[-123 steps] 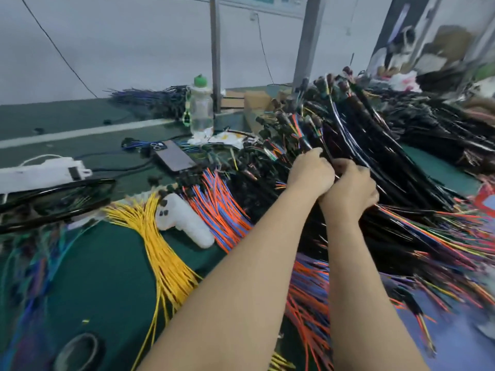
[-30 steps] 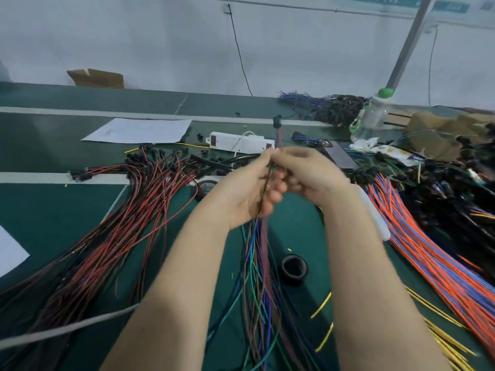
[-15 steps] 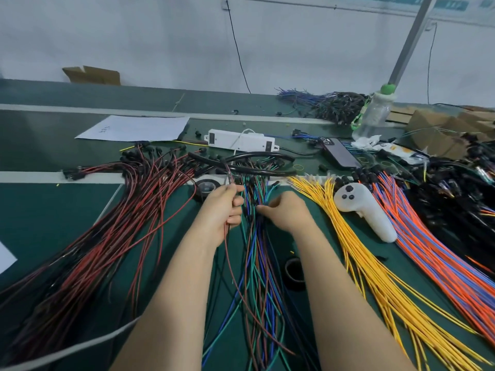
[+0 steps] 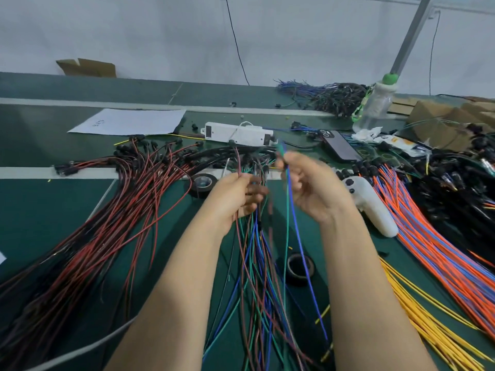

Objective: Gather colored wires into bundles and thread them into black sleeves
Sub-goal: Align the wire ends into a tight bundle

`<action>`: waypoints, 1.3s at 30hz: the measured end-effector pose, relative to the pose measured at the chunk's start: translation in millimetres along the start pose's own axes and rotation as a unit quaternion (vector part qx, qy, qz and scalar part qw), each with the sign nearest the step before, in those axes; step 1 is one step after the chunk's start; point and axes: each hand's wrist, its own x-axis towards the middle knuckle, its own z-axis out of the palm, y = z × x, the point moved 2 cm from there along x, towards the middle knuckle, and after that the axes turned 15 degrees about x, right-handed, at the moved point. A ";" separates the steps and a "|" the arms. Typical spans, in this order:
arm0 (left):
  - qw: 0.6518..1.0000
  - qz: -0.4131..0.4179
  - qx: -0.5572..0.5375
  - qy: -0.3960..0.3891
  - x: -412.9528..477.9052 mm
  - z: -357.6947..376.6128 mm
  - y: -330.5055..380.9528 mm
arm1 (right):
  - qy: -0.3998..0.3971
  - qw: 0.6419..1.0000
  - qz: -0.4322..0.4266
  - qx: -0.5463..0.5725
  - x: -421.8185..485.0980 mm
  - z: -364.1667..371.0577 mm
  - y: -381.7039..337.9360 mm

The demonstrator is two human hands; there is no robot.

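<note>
Over the green bench [image 4: 53, 210], mixed coloured wires [image 4: 257, 277] run lengthwise toward the person; left hand [image 4: 235, 195] grips their far ends, right hand [image 4: 308, 188], just apart, pinches a blue wire [image 4: 300, 245], black sleeves [image 4: 211, 154] just beyond, nearer left.

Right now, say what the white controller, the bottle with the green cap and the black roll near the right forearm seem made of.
White controller: hard plastic, smooth matte shell with moulded buttons. Bottle: clear thin plastic, see-through wall. Black roll: probably vinyl tape, glossy band round an open core.
</note>
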 end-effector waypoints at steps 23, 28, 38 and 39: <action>0.999 0.031 0.010 0.015 3.0 6.0 -20.4 | 0.088 0.963 0.076 -0.245 7.4 -16.6 30.1; 0.998 0.042 0.045 0.028 6.3 2.6 -20.1 | 0.076 0.973 0.075 -0.207 5.5 -16.6 27.1; 0.999 0.025 0.010 0.044 3.7 2.3 -17.7 | 0.046 0.971 0.067 -0.224 2.7 -9.5 22.8; 0.999 0.022 0.008 0.038 3.1 3.1 -17.1 | 0.048 0.968 0.052 -0.243 3.7 -7.7 23.4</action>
